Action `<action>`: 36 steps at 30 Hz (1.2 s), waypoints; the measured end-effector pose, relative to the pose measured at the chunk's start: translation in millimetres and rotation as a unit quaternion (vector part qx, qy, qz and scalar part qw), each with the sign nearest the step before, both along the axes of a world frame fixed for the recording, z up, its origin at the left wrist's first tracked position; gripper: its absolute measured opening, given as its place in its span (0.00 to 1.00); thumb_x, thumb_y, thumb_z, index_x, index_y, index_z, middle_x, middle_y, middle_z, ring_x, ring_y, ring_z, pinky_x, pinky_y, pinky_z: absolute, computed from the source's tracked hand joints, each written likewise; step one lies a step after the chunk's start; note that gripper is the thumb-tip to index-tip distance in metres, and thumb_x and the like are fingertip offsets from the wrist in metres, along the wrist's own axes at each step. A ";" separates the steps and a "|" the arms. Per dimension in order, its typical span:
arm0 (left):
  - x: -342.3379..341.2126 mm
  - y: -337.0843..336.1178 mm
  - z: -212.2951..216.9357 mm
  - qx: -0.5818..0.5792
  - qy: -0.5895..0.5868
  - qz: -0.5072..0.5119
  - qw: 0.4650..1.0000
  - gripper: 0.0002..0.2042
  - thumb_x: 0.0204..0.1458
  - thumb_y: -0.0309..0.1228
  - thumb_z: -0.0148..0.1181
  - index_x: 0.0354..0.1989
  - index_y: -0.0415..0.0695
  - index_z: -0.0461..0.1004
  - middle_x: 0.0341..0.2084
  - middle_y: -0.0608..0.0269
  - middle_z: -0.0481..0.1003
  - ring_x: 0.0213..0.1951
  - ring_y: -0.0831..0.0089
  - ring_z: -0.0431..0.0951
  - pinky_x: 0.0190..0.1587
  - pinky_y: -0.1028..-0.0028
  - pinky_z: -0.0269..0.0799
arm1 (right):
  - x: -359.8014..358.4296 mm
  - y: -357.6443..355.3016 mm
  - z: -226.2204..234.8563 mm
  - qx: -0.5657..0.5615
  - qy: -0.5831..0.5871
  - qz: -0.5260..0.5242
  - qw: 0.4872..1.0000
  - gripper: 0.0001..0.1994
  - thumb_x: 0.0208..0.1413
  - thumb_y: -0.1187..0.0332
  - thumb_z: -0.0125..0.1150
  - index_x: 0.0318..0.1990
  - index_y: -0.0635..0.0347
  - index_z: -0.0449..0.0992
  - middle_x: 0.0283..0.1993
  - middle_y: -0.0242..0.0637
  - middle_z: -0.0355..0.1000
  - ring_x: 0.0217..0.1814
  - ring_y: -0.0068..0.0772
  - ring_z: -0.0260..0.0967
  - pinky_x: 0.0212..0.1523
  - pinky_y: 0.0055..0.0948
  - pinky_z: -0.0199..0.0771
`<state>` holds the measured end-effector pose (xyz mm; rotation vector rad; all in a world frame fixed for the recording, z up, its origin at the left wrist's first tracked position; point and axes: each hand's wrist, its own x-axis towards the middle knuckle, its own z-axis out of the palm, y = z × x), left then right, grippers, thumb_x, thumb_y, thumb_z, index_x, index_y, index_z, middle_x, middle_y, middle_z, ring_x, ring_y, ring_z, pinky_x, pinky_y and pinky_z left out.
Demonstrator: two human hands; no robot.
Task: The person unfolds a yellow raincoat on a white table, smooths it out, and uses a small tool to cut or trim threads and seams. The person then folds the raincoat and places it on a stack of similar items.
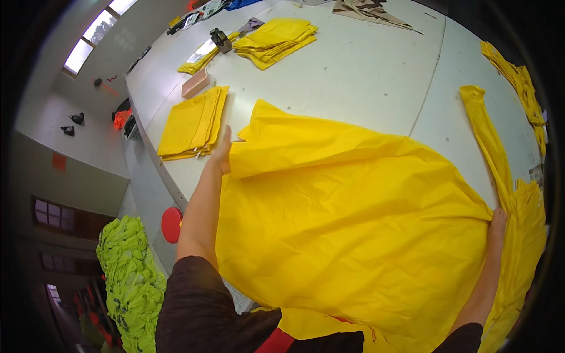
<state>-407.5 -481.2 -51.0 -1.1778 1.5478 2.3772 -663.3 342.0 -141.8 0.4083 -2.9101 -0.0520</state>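
A large piece of thin, smooth yellow fabric [347,217] spreads out in front of me, rumpled, from the worktable down over my lap. My left hand [221,156] grips its left edge near the top corner, the fingers partly hidden by the cloth. At the far right side my right hand [498,221] is closed on the opposite edge, bunching it into creases that run toward the fist. Just beyond that hand lies a long, narrow yellow strip [485,138], like a sleeve. Beside my left hand sits a folded stack of yellow pieces [193,125].
On the pale table [359,76] stand a pink tray [195,83], a dark jar-like object [220,40] and another yellow stack [273,40]. More yellow cloth [518,82] lies along the right edge. A lime-green heap of fabric [130,282] and a red round pad [172,225] are at left.
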 end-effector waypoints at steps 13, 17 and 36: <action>45.3 53.6 33.0 -0.207 0.108 -0.036 0.972 0.19 0.44 0.23 0.61 0.47 0.40 0.68 0.31 0.69 0.75 0.26 0.83 0.72 0.25 0.84 0.64 | -7.9 7.2 -6.2 -0.148 -0.089 -0.013 0.985 0.12 0.51 0.79 0.42 0.44 0.68 0.63 0.45 0.51 0.63 0.48 0.52 0.58 0.50 0.36 0.60; 19.1 29.4 63.1 -0.333 0.207 0.077 0.917 0.22 0.44 0.24 0.61 0.49 0.39 0.63 0.28 0.66 0.73 0.26 0.79 0.72 0.30 0.81 0.68 | -32.7 26.8 -1.7 -0.107 -0.101 -0.008 0.989 0.07 0.47 0.82 0.46 0.35 0.66 0.65 0.36 0.50 0.66 0.39 0.52 0.61 0.42 0.36 0.64; -241.3 7.9 220.7 -0.762 0.150 0.247 0.579 0.15 0.45 0.42 0.59 0.40 0.52 0.77 0.38 0.68 0.77 0.41 0.71 0.76 0.47 0.75 0.68 | -77.0 8.2 0.2 -0.112 0.039 -0.017 0.993 0.06 0.48 0.74 0.49 0.33 0.64 0.70 0.33 0.53 0.70 0.37 0.58 0.66 0.36 0.44 0.66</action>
